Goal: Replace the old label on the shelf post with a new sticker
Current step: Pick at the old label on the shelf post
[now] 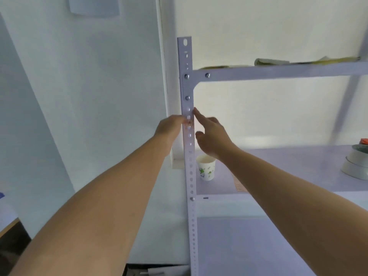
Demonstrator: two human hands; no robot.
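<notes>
A white perforated metal shelf post [189, 166] runs upright through the middle of the view. My left hand [171, 127] reaches it from the left, its fingertips pressed on the post's face where a small reddish patch [188, 122] shows. Whether that patch is a label or a sticker I cannot tell. My right hand [212, 135] is on the post's right side, index finger stretched up and touching the post's edge just above the patch, the other fingers loosely curled with nothing in them.
A paper cup [207, 168] with green print stands on the middle shelf board [288, 168] right beside the post. Rolls of tape [356, 164] sit at the shelf's far right. Flat items [272, 61] lie on the top shelf. A white wall [99, 96] is to the left.
</notes>
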